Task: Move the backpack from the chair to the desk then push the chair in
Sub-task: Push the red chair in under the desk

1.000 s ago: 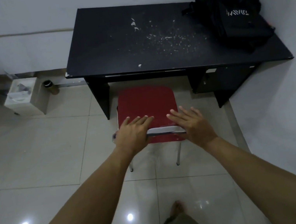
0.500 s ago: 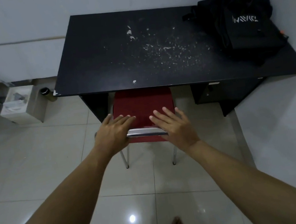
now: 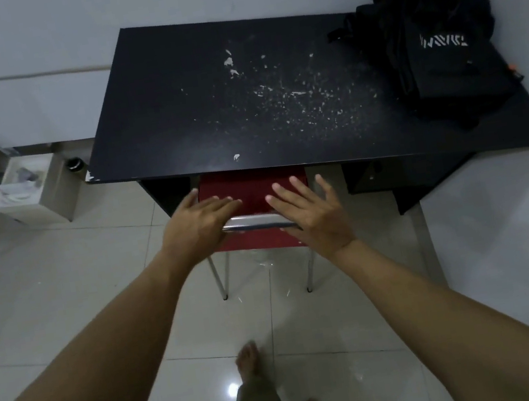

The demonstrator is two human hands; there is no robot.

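The black backpack (image 3: 432,45) lies on the far right end of the black desk (image 3: 206,105), against the wall corner. The red chair (image 3: 251,188) with a chrome top rail stands partly under the desk's front edge, most of its seat hidden beneath the top. My left hand (image 3: 196,228) rests flat on the left end of the chair's back rail, fingers spread. My right hand (image 3: 313,210) lies flat on the right end of the rail, fingers apart and lifted slightly.
White walls close the desk in at the back and right. A white open box (image 3: 29,189) and a small dark jar (image 3: 74,164) sit on the tiled floor left of the desk. A drawer unit (image 3: 401,175) fills the desk's right underside. My bare feet (image 3: 250,362) stand behind the chair.
The chair has slid forward under the desk with both hands on its back rail. More of the red seat is now hidden. I have stepped closer.
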